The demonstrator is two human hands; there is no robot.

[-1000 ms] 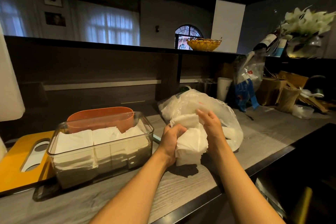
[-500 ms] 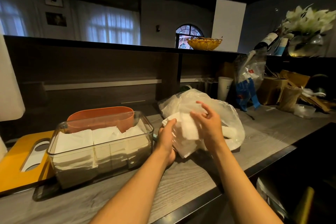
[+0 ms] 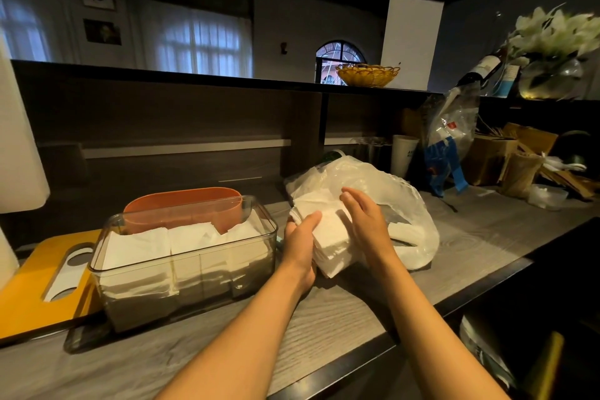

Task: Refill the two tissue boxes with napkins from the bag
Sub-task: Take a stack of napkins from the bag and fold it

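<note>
A stack of white napkins (image 3: 328, 230) is held between both hands just in front of the clear plastic bag (image 3: 389, 191) on the grey counter. My left hand (image 3: 300, 242) grips the stack from the left, thumb on top. My right hand (image 3: 365, 221) lies against the stack's right side with its fingers straight. To the left stands a clear tissue box (image 3: 185, 260) with rows of white napkins inside. An orange tissue box (image 3: 183, 209) stands right behind it; its inside is hidden.
A yellow lid with a slot (image 3: 42, 276) lies left of the clear box. A white paper roll (image 3: 16, 140) stands at the far left. Cups, a blue-and-clear bag (image 3: 449, 140), brown boxes and a vase crowd the back right. The counter edge (image 3: 422, 312) runs diagonally in front.
The napkin stack has come out of the bag and swung left toward the clear box. My right hand has gone from holding the stack to lying flat on its side.
</note>
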